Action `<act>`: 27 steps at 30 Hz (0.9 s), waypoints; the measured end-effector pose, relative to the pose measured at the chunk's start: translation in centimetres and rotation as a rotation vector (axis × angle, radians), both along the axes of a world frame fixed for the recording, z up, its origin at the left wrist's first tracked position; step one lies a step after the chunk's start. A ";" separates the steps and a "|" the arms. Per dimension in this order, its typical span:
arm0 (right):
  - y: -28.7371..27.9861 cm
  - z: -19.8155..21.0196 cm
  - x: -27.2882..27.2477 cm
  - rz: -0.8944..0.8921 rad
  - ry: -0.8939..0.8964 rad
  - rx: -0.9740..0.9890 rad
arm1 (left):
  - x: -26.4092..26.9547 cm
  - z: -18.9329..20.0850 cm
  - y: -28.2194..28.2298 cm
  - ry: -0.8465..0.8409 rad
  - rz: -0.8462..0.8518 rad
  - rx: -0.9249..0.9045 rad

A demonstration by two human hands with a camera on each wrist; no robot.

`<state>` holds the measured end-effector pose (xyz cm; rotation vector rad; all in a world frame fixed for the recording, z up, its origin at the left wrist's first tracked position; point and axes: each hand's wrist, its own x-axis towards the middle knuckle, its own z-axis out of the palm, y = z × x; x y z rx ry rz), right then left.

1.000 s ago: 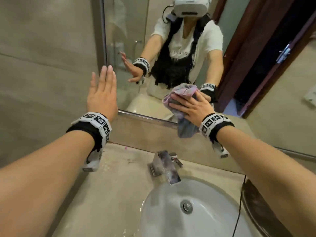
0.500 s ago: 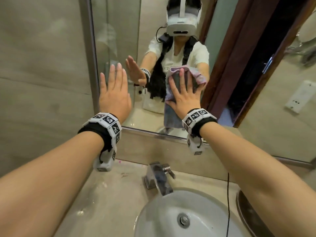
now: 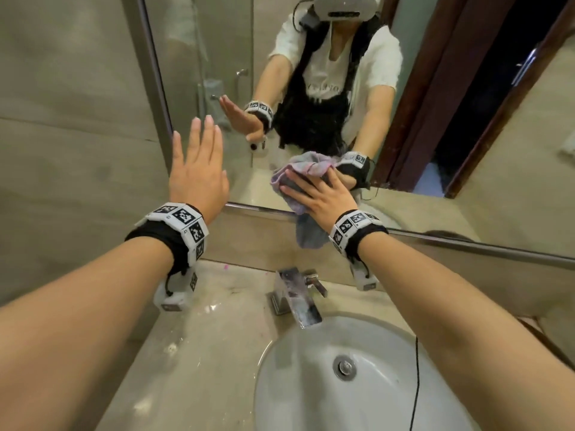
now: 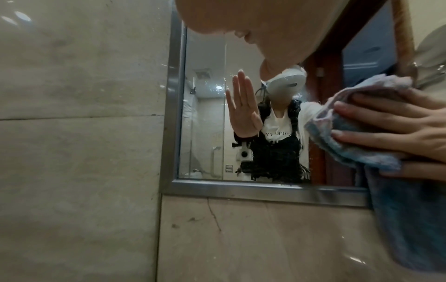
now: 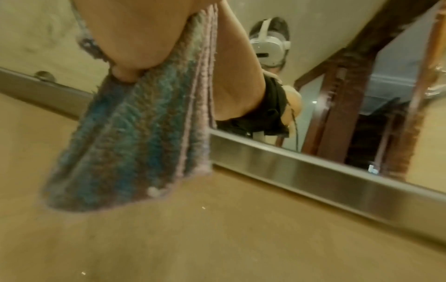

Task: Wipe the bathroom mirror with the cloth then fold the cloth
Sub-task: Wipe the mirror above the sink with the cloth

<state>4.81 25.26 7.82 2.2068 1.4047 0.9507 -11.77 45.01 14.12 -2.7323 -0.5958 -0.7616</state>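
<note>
The mirror (image 3: 214,51) has a steel frame (image 3: 473,247) along its bottom edge. My right hand (image 3: 314,194) lies flat on a bunched pink and blue cloth (image 3: 287,178) and presses it against the glass just above that frame. The cloth's loose end (image 3: 308,236) hangs over the frame onto the wall below. In the left wrist view, spread fingers (image 4: 386,114) cover the cloth (image 4: 357,150). In the right wrist view, the cloth (image 5: 135,137) hangs under the palm. My left hand (image 3: 199,157) is held up flat with straight fingers near the mirror's left edge. It holds nothing and stays short of the glass.
A chrome faucet (image 3: 295,293) stands below the cloth, over a white basin (image 3: 298,393). A beige counter (image 3: 199,353) surrounds them, and a tiled wall (image 3: 62,119) is on the left. A thin black cable (image 3: 417,381) runs across the basin's right side.
My right hand has slid the cloth down from the middle of the mirror to its bottom edge. The left hand has stayed raised and flat.
</note>
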 end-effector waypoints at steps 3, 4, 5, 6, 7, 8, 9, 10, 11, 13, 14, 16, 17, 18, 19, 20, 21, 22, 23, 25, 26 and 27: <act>-3.7 -0.5 0.6 -0.083 -0.004 0.093 | 0.8 -0.1 -1.5 -0.002 -0.045 -0.006; -4.7 -0.5 0.7 -0.139 0.001 0.161 | 1.0 -0.2 -2.0 -0.011 -0.061 -0.005; -6.0 -0.4 0.8 -0.209 0.026 0.254 | 1.4 -0.2 -2.9 -0.021 -0.082 0.001; -7.2 -0.1 0.7 -0.272 0.051 0.354 | 1.7 -0.3 -3.8 -0.027 -0.103 0.006; -8.6 0.4 0.6 -0.333 0.095 0.459 | 2.0 -0.4 -4.8 -0.030 -0.125 0.007; -10.0 0.9 0.6 -0.419 0.166 0.554 | 2.2 -0.4 -5.6 -0.033 -0.148 0.006; -11.3 1.3 0.4 -0.545 0.256 0.633 | 2.5 -0.5 -6.5 -0.038 -0.170 0.003; -12.6 1.7 0.3 -0.678 0.335 0.719 | 2.7 -0.5 -7.3 -0.046 -0.190 -0.004; -13.6 1.8 0.3 -0.784 0.399 0.836 | 2.8 -0.5 -8.0 -0.053 -0.208 -0.013; -15.0 2.0 0.5 -0.918 0.527 1.122 | 3.1 -0.5 -9.2 -0.060 -0.237 -0.022; -15.3 2.3 0.6 -0.960 0.596 1.246 | 3.2 -0.5 -9.7 -0.061 -0.252 -0.024; -15.0 3.6 0.5 -1.027 0.720 1.430 | 3.2 -0.5 -10.7 -0.060 -0.273 -0.037; -14.6 4.3 0.5 -1.052 0.768 1.496 | 3.2 -0.5 -11.1 -0.057 -0.277 -0.045; -13.8 5.0 0.3 -1.072 0.802 1.546 | 3.2 -0.6 -11.5 -0.055 -0.276 -0.050; -12.9 5.7 0.1 -1.082 0.821 1.577 | 3.1 -0.7 -11.8 -0.053 -0.272 -0.054; -11.9 6.1 -0.2 -1.082 0.830 1.581 | 3.1 -0.6 -12.0 -0.053 -0.268 -0.056; -10.8 6.3 -0.5 -1.068 0.829 1.555 | 3.0 -0.6 -12.0 -0.051 -0.265 -0.058; -9.8 6.4 -0.7 -1.037 0.812 1.507 | 2.8 -0.4 -11.9 -0.055 -0.263 -0.057; -8.9 6.4 -0.9 -1.000 0.777 1.447 | 2.7 -0.2 -11.7 -0.059 -0.259 -0.053; -7.4 7.0 -1.4 -0.930 0.661 1.320 | 2.3 0.7 -11.0 -0.082 -0.239 -0.041; -6.8 7.5 -1.6 -0.904 0.599 1.265 | 2.1 1.3 -10.5 -0.098 -0.225 -0.038; -6.1 8.2 -1.8 -0.875 0.540 1.215 | 1.9 1.9 -10.0 -0.117 -0.212 -0.040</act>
